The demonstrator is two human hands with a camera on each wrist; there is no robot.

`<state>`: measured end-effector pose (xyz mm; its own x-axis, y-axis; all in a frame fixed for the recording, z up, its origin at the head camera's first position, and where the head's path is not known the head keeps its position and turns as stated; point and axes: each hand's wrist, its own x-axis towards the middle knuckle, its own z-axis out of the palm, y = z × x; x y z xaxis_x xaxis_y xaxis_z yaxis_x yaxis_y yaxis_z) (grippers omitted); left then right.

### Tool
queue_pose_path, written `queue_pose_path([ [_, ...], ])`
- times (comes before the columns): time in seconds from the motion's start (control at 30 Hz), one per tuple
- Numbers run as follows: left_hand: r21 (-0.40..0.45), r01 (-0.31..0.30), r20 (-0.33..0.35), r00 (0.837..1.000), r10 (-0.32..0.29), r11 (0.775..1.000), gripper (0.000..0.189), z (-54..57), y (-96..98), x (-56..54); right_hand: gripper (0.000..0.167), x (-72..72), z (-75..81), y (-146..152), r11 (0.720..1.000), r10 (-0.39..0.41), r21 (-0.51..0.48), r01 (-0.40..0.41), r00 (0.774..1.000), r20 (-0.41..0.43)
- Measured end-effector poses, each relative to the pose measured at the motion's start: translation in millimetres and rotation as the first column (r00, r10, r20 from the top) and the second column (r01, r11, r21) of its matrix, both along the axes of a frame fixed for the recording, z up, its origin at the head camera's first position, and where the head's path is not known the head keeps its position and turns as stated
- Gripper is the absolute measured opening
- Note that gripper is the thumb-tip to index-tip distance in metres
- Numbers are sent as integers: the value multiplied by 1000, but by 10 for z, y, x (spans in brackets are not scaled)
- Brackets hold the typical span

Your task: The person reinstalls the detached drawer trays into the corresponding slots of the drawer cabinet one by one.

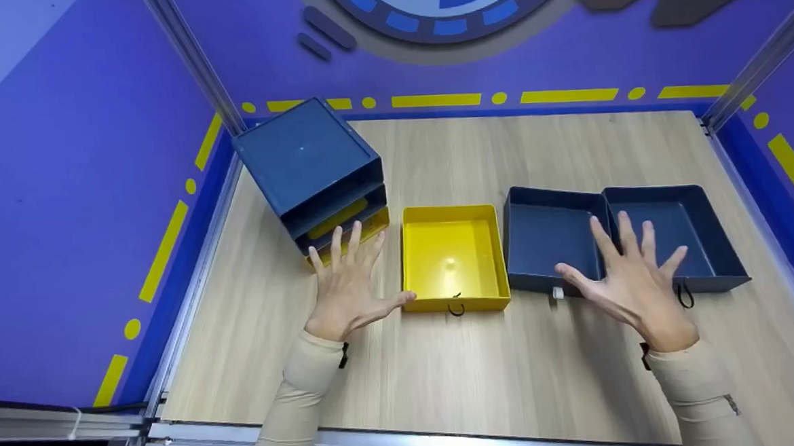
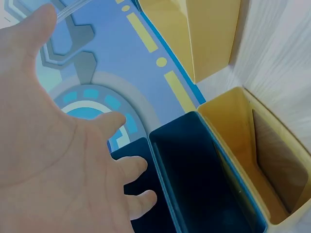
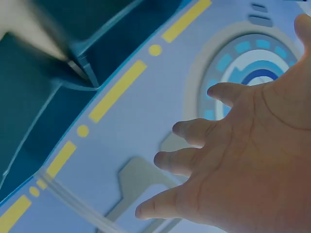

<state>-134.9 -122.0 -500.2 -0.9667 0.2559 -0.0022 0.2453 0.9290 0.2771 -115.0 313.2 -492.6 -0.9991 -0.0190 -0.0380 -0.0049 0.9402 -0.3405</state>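
Observation:
My left hand [image 1: 347, 287] has its fingers spread, in front of a drawer cabinet [image 1: 308, 156] with a dark blue top and a yellow bottom tier. The cabinet's slots face me without drawers in them, as the left wrist view also shows. Between my hands lies a yellow drawer [image 1: 449, 254], its loop handle facing me. Over two dark blue drawers, the left one [image 1: 550, 235] and the right one [image 1: 672, 229], my right hand [image 1: 638, 285] is spread too, holding nothing. In the right wrist view the right palm [image 3: 257, 155] shows straight fingers.
The wooden tabletop [image 1: 480, 375] is bordered by blue panels with yellow dashes, such as the back wall [image 1: 444, 78]. A metal rail [image 1: 449, 444] runs along the front edge. Metal posts stand at the back corners.

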Motion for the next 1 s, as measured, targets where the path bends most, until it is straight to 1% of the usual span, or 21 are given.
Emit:
queue_pose_path([
  [0.13, 30, 9, 28, 1000, -10, 1000, 113, -23, -8, 17, 102, -95, 70, -188, 997, 49, -53, -48, 999, 17],
  [0.23, 86, 11, 4, 1000, -11, 996, 109, -29, -17, 24, 99, -194, 112, -333, 992, 84, -104, -78, 995, 48],
  [0.3, 144, 22, -60, 998, -13, 989, 105, -27, -28, 22, 95, -269, 130, -435, 984, 105, -150, -94, 992, 70],
  [0.33, 180, 30, -105, 994, -11, 983, 101, -23, -37, 18, 91, -308, 134, -491, 978, 116, -184, -100, 990, 79],
  [0.37, 217, 42, -162, 987, -7, 975, 98, -19, -48, 12, 88, -353, 135, -551, 968, 126, -230, -104, 988, 84],
  [0.4, 253, 57, -225, 974, 1, 966, 95, -13, -60, 5, 84, -400, 136, -616, 953, 136, -284, -106, 987, 87],
  [0.43, 289, 71, -292, 956, 17, 955, 91, -5, -74, -5, 81, -448, 139, -688, 934, 142, -342, -102, 985, 94],
  [0.47, 329, 83, -358, 933, 42, 941, 88, 6, -90, -17, 78, -499, 142, -766, 911, 146, -402, -95, 984, 99],
  [0.5, 369, 94, -422, 903, 76, 925, 84, 19, -109, -36, 77, -553, 147, -850, 882, 148, -464, -85, 984, 101],
  [0.53, 414, 105, -478, 870, 118, 904, 80, 33, -128, -56, 75, -610, 153, -938, 846, 149, -527, -76, 984, 98],
  [0.57, 453, 109, -523, 836, 165, 885, 78, 50, -148, -79, 75, -670, 161, -1031, 802, 151, -594, -64, 984, 97],
  [0.63, 532, 103, -575, 772, 270, 840, 74, 89, -192, -130, 74, -789, 181, -1223, 701, 156, -712, -41, 983, 97],
  [0.67, 568, 93, -585, 744, 322, 818, 73, 114, -214, -156, 73, -851, 191, -1321, 647, 159, -762, -31, 983, 94],
  [0.7, 600, 80, -587, 720, 370, 796, 72, 137, -238, -186, 71, -907, 205, -1416, 595, 163, -803, -24, 982, 92],
  [0.73, 629, 61, -579, 702, 415, 775, 73, 161, -262, -211, 70, -963, 215, -1507, 547, 173, -837, -16, 980, 94],
  [0.77, 654, 41, -567, 688, 453, 756, 73, 178, -287, -239, 69, -1015, 229, -1602, 506, 181, -862, -8, 979, 97],
  [0.8, 677, 19, -548, 680, 487, 736, 74, 194, -314, -269, 68, -1063, 241, -1694, 480, 190, -877, -9, 977, 94],
  [0.83, 696, -12, -522, 678, 518, 717, 75, 208, -347, -291, 67, -1110, 249, -1794, 467, 200, -884, -15, 976, 89],
  [0.87, 714, -44, -491, 680, 545, 699, 76, 216, -381, -317, 66, -1151, 258, -1892, 467, 208, -884, -23, 975, 85],
  [0.9, 732, -75, -455, 685, 569, 677, 76, 218, -414, -342, 65, -1188, 265, -1986, 470, 219, -882, -39, 973, 73],
  [1.0, 773, -165, -339, 710, 618, 613, 77, 201, -492, -399, 63, -1286, 270, -2252, 486, 245, -869, -95, 969, 31],
])
